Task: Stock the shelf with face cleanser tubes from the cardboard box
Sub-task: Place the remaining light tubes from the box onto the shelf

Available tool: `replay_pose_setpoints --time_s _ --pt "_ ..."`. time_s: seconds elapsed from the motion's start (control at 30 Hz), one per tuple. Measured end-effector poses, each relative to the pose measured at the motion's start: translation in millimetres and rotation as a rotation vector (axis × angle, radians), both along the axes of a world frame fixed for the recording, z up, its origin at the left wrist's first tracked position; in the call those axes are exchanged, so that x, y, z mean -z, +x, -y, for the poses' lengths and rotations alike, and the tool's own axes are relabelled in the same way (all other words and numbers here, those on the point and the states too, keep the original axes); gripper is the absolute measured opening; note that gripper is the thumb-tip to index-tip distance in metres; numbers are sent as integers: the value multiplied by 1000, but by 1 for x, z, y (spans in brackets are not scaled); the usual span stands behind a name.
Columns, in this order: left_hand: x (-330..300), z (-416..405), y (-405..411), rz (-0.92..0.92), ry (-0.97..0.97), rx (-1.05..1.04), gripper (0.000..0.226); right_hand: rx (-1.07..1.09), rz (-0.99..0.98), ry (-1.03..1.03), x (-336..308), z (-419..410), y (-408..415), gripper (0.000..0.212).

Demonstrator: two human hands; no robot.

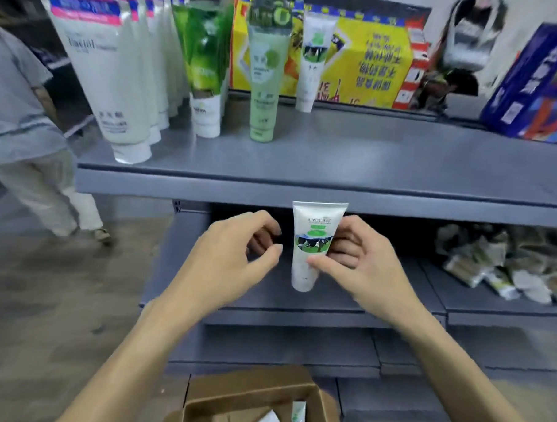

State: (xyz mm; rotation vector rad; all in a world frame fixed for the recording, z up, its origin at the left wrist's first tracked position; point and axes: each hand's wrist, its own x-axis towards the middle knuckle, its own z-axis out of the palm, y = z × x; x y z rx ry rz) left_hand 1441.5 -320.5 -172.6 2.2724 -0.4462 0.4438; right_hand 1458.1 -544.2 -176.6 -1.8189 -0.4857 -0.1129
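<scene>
My right hand point(354, 262) grips a white cleanser tube point(311, 231) with a green cow picture, held upright with its cap down, in front of the grey shelf edge point(303, 192). My left hand point(237, 250) hovers just left of the tube with curled fingers, not touching it. On the shelf stand a matching white tube point(312, 62), a pale green tube point(265, 82), a green leaf-print tube point(206, 80) and a row of large white tubes point(110, 76). The open cardboard box point(256, 401) sits below at the bottom, with at least two tubes inside.
A person in grey clothes point(22, 120) stands at the left by the shelf end. A yellow carton point(367, 55) and a blue box point(535, 85) sit at the shelf's back and right. Packets point(498, 265) lie on the lower shelf at right.
</scene>
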Motion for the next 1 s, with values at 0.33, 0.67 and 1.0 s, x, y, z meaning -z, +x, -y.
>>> replay_pose_setpoints --time_s 0.33,0.67,1.0 --pt "-112 17 36 297 -18 -28 11 19 227 58 -125 14 55 40" --pt "-93 39 79 180 8 -70 11 96 194 19 -119 2 154 32" --pt "-94 59 121 106 -68 -109 11 145 167 -36 -126 -18 229 30"
